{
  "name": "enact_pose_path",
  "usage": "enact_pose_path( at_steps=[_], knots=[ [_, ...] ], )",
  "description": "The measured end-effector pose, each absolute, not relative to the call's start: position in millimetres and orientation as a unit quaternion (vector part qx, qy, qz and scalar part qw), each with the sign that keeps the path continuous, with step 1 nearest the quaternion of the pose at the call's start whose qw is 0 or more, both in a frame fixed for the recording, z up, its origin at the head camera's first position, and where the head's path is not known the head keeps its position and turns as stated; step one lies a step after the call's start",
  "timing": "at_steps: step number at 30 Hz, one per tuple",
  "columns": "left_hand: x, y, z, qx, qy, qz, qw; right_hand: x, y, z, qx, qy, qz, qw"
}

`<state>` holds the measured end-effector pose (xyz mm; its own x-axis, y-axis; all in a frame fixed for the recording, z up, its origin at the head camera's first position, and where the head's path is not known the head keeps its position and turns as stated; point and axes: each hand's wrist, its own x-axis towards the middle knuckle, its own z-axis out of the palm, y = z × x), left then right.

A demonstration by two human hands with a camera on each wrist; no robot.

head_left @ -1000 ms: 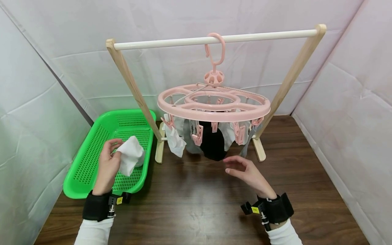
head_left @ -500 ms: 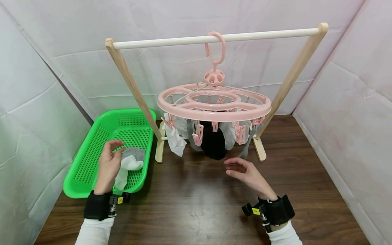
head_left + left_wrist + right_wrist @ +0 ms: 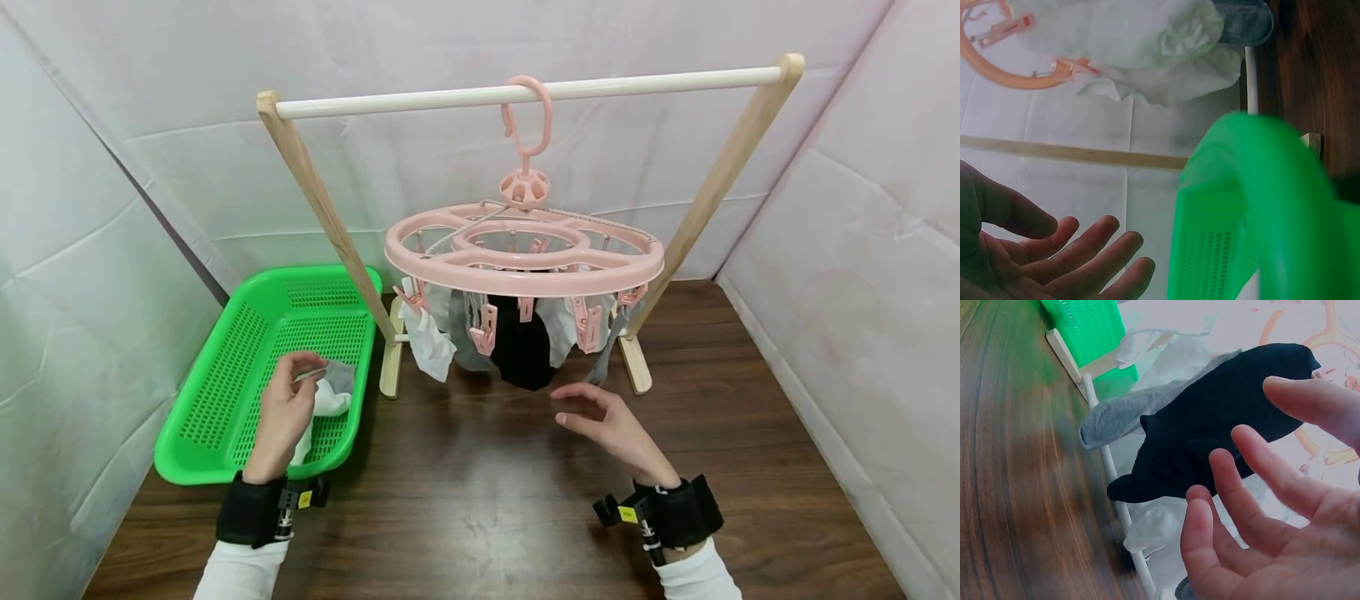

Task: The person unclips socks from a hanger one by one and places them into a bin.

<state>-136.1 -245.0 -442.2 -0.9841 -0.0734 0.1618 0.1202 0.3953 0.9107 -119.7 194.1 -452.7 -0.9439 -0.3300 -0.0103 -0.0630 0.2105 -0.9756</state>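
My left hand (image 3: 288, 408) hovers over the green basket (image 3: 225, 392), its fingers loosely bent around nothing. Just beside its fingertips, a white sock (image 3: 332, 402) and a grey cloth piece (image 3: 342, 377) lie in the basket, partly hidden by the hand. In the left wrist view, the empty left fingers (image 3: 1094, 240) are spread apart. My right hand (image 3: 615, 429) is held in the air below the pink clip hanger (image 3: 525, 283), holding nothing. Nearest to it hangs a black sock (image 3: 1210, 419). Beside that, a grey sock (image 3: 1122, 415) hangs too.
From a white rod (image 3: 420, 105) on a wooden stand (image 3: 322, 208) hangs the clip hanger. Several white and grey pieces hang from its clips, including a white one (image 3: 429, 346) at the left. The stand's feet rest on the dark wooden table (image 3: 465, 500).
The left hand has let go of the white sock, which dropped into the basket onto the grey piece. That hand has since shifted slightly right. The right hand has hardly moved.
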Motion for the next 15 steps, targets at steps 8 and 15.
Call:
enact_pose_path(
  at_steps=[8,15],
  knots=[
    [-106,-205,-402,-0.035,-0.855,-0.507,0.097,-127,194,-443,-0.180,0.773,-0.602,0.087],
    [-93,-196,-409,-0.053,-0.880,-0.445,0.160,-137,195,-426,-0.195,0.776,-0.598,0.040]
  ],
)
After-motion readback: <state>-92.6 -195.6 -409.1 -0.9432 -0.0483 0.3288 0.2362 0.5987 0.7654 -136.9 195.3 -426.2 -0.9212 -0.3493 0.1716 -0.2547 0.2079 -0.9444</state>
